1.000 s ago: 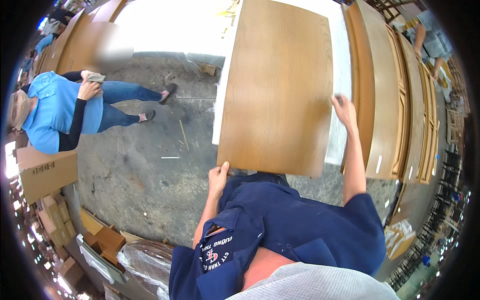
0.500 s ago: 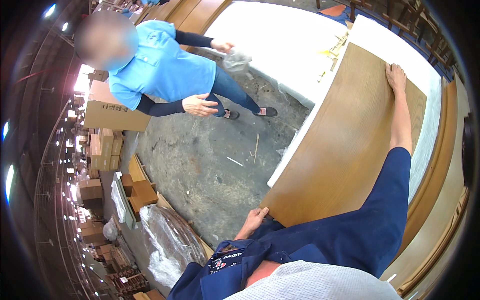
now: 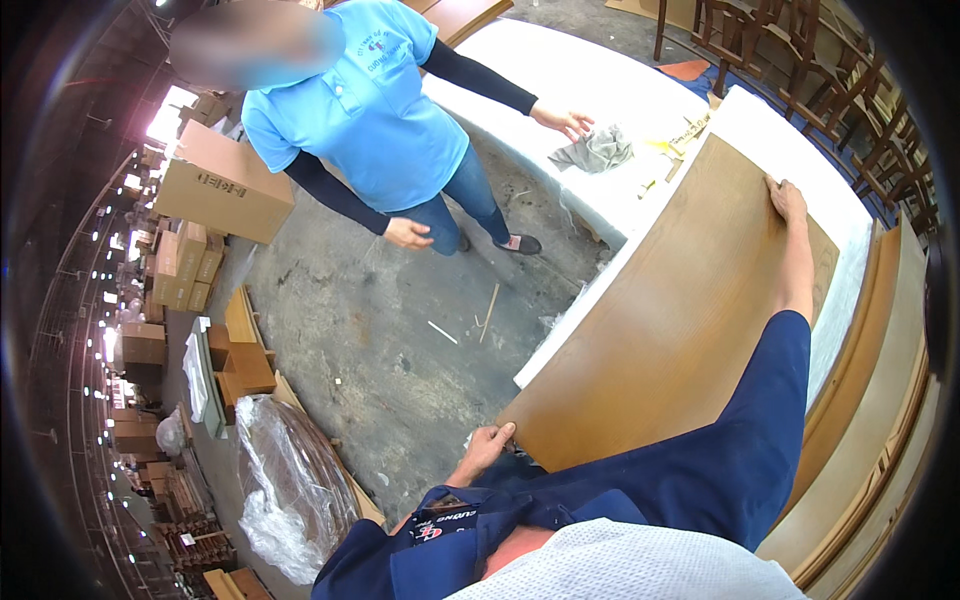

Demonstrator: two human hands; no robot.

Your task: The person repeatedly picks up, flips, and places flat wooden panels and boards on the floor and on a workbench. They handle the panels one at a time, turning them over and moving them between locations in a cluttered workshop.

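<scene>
A large brown wooden panel (image 3: 660, 330) lies over a white padded surface (image 3: 850, 225). My left hand (image 3: 484, 452) is closed on its near left corner, thumb on top and the other fingers mostly hidden below. Across the panel, my right hand (image 3: 788, 201) grips the far right edge with bent fingers; the fingertips are partly hidden. A crumpled grey cloth or wrap (image 3: 595, 149) rests on the white-covered table (image 3: 500, 95), near the outstretched hand of a co-worker (image 3: 350, 120) in a blue shirt.
Yellow strips (image 3: 680, 143) lie beside the panel's far end. Stacked wooden boards (image 3: 870, 350) stand along my right. Dark chair frames (image 3: 800, 60) fill the far right. Plastic-wrapped goods (image 3: 295, 490) and cartons (image 3: 225, 185) line the left, with thin scraps (image 3: 490, 312) on the floor.
The co-worker has come closer and let go of the grey wrap, which now rests on the white table. My hands keep their hold on the panel; the view has shifted.
</scene>
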